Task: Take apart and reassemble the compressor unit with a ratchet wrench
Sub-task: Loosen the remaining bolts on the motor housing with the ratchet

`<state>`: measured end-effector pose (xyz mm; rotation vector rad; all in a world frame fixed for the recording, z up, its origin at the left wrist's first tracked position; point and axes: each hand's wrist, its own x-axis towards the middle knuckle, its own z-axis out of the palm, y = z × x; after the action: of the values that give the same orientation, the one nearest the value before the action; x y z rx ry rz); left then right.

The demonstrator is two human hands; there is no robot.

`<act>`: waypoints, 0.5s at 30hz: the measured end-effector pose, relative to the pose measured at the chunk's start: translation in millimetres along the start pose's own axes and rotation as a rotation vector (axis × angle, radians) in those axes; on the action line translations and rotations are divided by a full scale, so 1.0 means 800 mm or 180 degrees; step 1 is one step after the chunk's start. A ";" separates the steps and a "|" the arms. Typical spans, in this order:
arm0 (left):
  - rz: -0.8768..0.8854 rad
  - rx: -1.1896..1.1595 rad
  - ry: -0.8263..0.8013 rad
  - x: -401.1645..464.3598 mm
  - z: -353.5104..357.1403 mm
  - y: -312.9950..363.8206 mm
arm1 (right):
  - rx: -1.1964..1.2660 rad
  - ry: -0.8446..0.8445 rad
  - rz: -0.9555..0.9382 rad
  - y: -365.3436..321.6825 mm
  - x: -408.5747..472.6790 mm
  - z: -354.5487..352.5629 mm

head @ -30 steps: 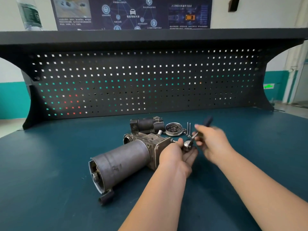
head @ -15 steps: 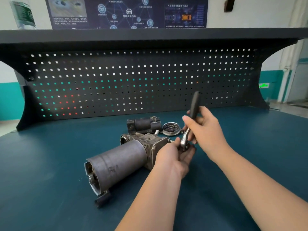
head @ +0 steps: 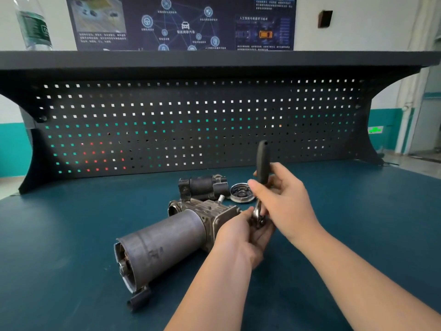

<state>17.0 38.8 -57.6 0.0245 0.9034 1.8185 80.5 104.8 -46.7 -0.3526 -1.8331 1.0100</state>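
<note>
The compressor unit (head: 167,237), a grey metal cylinder with a cast housing at its far end, lies on its side on the dark teal bench (head: 71,235). My right hand (head: 284,199) grips the ratchet wrench (head: 262,168) by its black handle, which points nearly straight up. The wrench's chrome head sits low at the housing's right end. My left hand (head: 241,237) is cupped around that head and the housing's end face, fingers curled under it. The fastener itself is hidden by my fingers.
Behind the unit lie a dark detached motor part (head: 202,185) and a round metal cover (head: 242,192). A black pegboard (head: 191,123) with a shelf on top closes off the bench's back. A water bottle (head: 33,22) stands on the shelf at the left.
The wrench handle swung from pointing right and away to nearly upright. My left hand stayed at the wrench head. The view shifted slightly.
</note>
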 end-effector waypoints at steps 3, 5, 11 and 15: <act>0.0084 0.0285 0.0072 0.001 -0.001 -0.003 | 0.0788 0.0446 0.0806 0.010 0.007 -0.003; 0.0093 0.0461 0.0093 0.003 -0.001 -0.004 | 0.1591 0.0714 0.1880 0.019 0.010 -0.009; 0.0090 0.0514 0.0092 0.004 -0.001 -0.006 | 0.1034 0.0594 0.1316 0.007 0.011 -0.011; -0.0022 0.0383 -0.0114 0.000 -0.004 -0.003 | -0.1103 -0.0296 -0.0949 -0.012 -0.006 -0.003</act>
<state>17.3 37.6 -61.3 0.1292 0.9853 1.7500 86.6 97.3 -41.5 -0.2306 -2.0739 0.5115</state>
